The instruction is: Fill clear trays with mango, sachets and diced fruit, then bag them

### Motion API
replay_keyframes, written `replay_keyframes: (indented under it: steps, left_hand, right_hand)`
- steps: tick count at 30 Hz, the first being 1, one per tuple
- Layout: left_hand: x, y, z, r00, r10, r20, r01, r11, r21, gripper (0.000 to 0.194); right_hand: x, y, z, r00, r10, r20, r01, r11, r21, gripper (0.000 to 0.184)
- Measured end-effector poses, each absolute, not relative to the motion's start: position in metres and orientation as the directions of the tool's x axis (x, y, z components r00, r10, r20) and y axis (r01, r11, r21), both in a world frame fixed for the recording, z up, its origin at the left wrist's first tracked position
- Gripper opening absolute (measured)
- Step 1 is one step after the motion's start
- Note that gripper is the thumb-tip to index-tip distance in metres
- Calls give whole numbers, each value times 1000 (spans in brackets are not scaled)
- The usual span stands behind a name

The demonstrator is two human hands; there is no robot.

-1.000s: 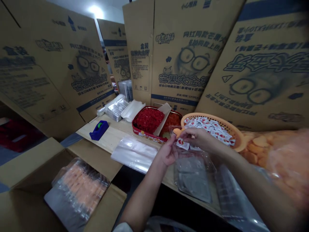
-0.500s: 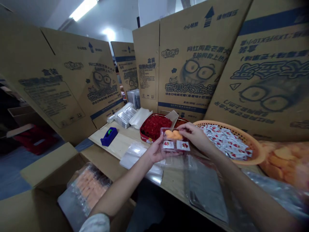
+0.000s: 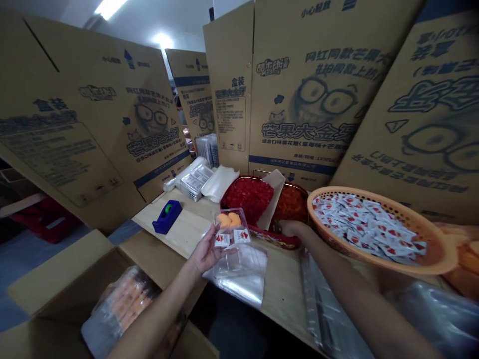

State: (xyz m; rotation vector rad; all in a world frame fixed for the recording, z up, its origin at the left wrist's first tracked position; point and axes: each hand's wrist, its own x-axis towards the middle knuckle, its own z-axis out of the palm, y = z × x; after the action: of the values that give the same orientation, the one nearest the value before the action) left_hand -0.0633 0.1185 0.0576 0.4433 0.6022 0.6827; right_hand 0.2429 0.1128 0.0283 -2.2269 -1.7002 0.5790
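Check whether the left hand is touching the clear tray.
Touching. The head view shows it plainly: the left hand holds the clear tray, its thumb against the tray's left edge.

Right grip (image 3: 287, 228) between divider (image 3: 273, 197) and basket (image 3: 437, 244)

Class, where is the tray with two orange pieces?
In the head view, the tray is in the left hand, below centre, right of the blue tape dispenser and in front of the red tin.
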Motion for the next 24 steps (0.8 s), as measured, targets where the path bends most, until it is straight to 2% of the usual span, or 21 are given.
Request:
replay_keyframes:
  steps: [3,5,10,14,18,20,24]
  left_hand:
    - [-62,126,50,614,702,-361,-468,692,550,38]
    - [-60,132,43,619,702,-351,-472,691,548,40]
    - [-54,147,31,630,685,-367,-437,703,562,42]
    - [-49,155,27,638,672,-375,-418,712,564,44]
    - [-46,159,24,659,653,-373,-414,729,546,46]
    - [-46,160,23,669,649,-362,-422,732,535,48]
    - [-48,162,22,662,655,-363,-433,730,529,48]
  right_hand:
    - [248,115,26,108,961,-255,813,-233,-533,15]
    - [254,113,26,74,968,-239,769,-208,-604,14]
    - [271,113,27,175,973,-152,666,-231,-709,8]
    - [278,112,38,238,961,-139,593,-257,-763,13]
    - [262,101,65,245,962,-121,431,-220,-875,27]
    - [244,95,78,168,982,-88,410,-151,-899,32]
    - [203,83,91,-154,988,19,486,93,-869,27]
